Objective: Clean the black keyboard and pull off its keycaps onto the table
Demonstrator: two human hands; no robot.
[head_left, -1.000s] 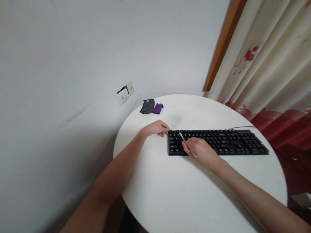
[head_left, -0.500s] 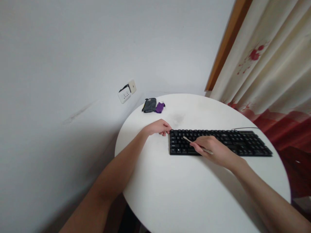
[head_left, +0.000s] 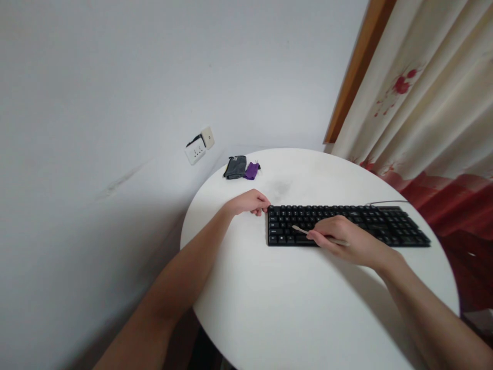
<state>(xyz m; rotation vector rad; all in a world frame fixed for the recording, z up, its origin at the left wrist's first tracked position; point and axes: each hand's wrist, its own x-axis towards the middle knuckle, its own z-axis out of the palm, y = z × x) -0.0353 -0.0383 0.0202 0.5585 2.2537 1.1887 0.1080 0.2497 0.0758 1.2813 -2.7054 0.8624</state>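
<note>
A black keyboard point(head_left: 377, 223) lies across the round white table point(head_left: 292, 308). My left hand point(head_left: 248, 202) rests on the table with fingers curled, its fingertips touching the keyboard's upper left corner. My right hand point(head_left: 344, 240) lies over the keyboard's left half and pinches a thin pale stick point(head_left: 299, 229), like a cotton swab. The stick's tip points left and sits among the lower left keys.
A grey pouch point(head_left: 235, 167) and a small purple item point(head_left: 251, 170) lie at the table's far edge by the wall. A wall socket point(head_left: 198, 147) with a plug is just beyond. The keyboard's cable point(head_left: 383, 202) runs off right toward a cream and red curtain point(head_left: 431, 118).
My right hand has slid right along the keyboard and turned the stick flatter, its tip moving from the upper rows down to the lower left keys. My left hand has stayed put.
</note>
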